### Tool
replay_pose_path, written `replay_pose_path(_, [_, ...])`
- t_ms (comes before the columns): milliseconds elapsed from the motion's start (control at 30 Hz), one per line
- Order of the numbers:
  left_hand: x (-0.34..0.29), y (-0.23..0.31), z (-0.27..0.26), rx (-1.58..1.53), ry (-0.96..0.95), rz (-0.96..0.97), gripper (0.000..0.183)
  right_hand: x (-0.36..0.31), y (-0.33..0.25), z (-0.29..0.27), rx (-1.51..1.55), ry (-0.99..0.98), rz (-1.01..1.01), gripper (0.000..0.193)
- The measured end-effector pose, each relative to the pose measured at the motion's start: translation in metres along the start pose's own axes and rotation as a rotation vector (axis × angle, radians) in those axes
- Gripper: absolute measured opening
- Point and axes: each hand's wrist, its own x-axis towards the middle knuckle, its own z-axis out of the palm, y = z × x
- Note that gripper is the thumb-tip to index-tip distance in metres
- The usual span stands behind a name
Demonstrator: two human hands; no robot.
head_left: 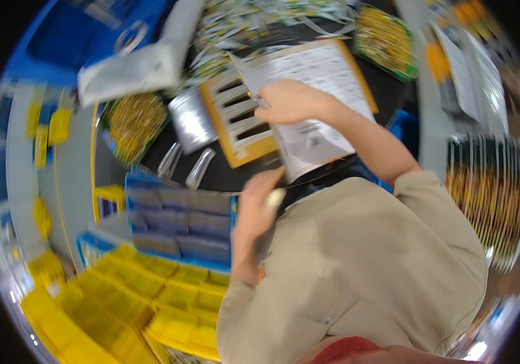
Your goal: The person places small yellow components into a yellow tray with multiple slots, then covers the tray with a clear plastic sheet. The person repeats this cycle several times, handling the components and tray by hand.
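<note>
A white printed sheet (317,136) lies over a tan-edged board with pale slotted strips (235,112) on the black table (223,176). My right hand (293,102) reaches across the sheet with curled fingers closed at its left edge, where the upper corner lifts. My left hand (258,203) is at the table's near edge, beside the sheet's lower corner. A pale cover shows on one of its digits. Motion blur hides whether its fingers touch the paper. Left of the board lie a shiny silver packet (193,120) and two small clear packets (200,168).
Bundles of thin yellow pieces sit in a green-edged tray (384,42) at far right and another tray (135,127) at left. Many small packets (241,27) are heaped at the back. A white roll (129,74), blue bin (181,218) and yellow bins (120,291) stand leftward.
</note>
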Motion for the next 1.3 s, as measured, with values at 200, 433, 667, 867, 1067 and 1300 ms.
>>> replay_pose_path(200, [0.018,-0.097,-0.077,0.743,0.171,-0.112,0.046,-0.267,0.130,-0.063,-0.112,1.278,0.174,0.035])
replay_pose_path(433, [0.007,-0.115,-0.096,0.411,0.228,-0.419,0.038,-0.700,0.214,-0.008,-0.426,2.017,1.195,0.055])
replay_pose_path(667, [0.074,-0.024,-0.077,-0.098,0.682,-0.133,0.025,-0.964,0.386,0.133,-0.771,0.740,1.981,0.041])
replay_pose_path(867, [0.113,0.013,-0.023,-0.375,0.272,0.058,0.019,-0.924,0.322,0.130,-0.616,0.864,2.106,0.046])
replay_pose_path(1067, [0.124,0.025,0.018,-0.626,-0.114,-0.150,0.022,-0.472,0.225,0.027,-0.300,1.445,1.063,0.039])
replay_pose_path(1300, [0.138,-0.003,0.003,-0.202,0.332,-0.220,0.012,-0.002,0.101,0.067,0.263,0.688,-0.643,0.029])
